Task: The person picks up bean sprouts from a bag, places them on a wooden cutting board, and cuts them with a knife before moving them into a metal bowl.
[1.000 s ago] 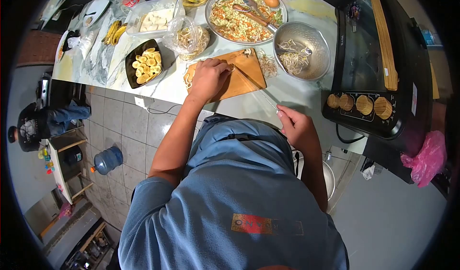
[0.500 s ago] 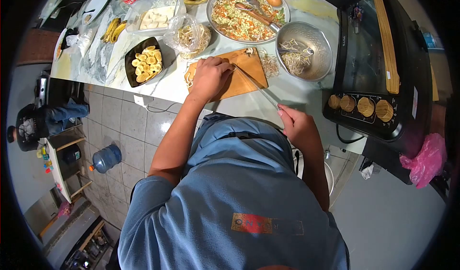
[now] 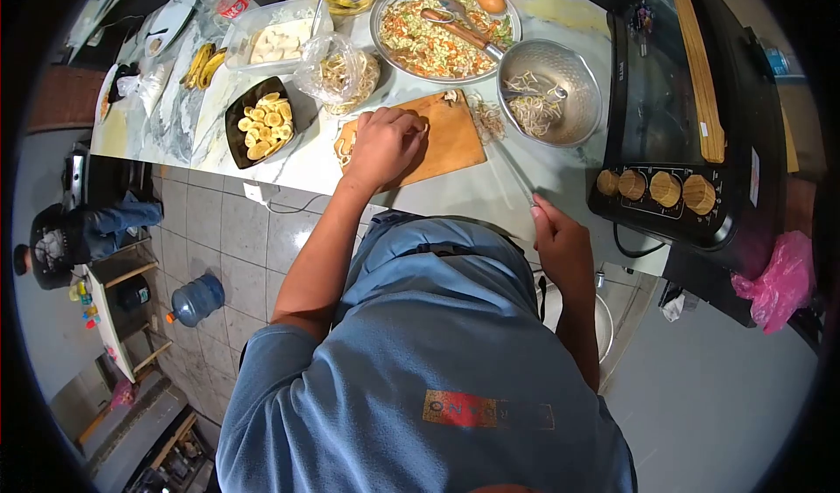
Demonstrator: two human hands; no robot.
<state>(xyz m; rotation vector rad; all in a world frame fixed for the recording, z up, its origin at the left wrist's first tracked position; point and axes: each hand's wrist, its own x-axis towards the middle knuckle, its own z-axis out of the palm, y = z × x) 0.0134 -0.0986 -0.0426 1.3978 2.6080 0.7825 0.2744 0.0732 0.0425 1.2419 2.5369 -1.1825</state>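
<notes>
My left hand [image 3: 385,146] rests on the wooden cutting board [image 3: 457,147], its fingers curled over something small and pale that they mostly hide. Gripped by its handle in my right hand [image 3: 562,235] is a knife [image 3: 518,173], its blade blurred and pointing up-left, off the board's right edge. Pale curved pieces [image 3: 344,143] lie at the board's left edge, and a small pale lump sits at its upper right corner. Bean sprouts [image 3: 486,118] are scattered just right of the board.
Behind the board are a bag of bean sprouts [image 3: 343,75], a tray of chopped vegetables [image 3: 411,34] with an egg [image 3: 492,3], and a metal pot [image 3: 582,90]. A bowl of banana slices [image 3: 264,124] stands left, a toaster oven [image 3: 674,117] right. A person [image 3: 61,239] is far left.
My right hand has drawn the knife right and toward me, so its tip has left my left fingertips and the board. My left hand stays nearly in place.
</notes>
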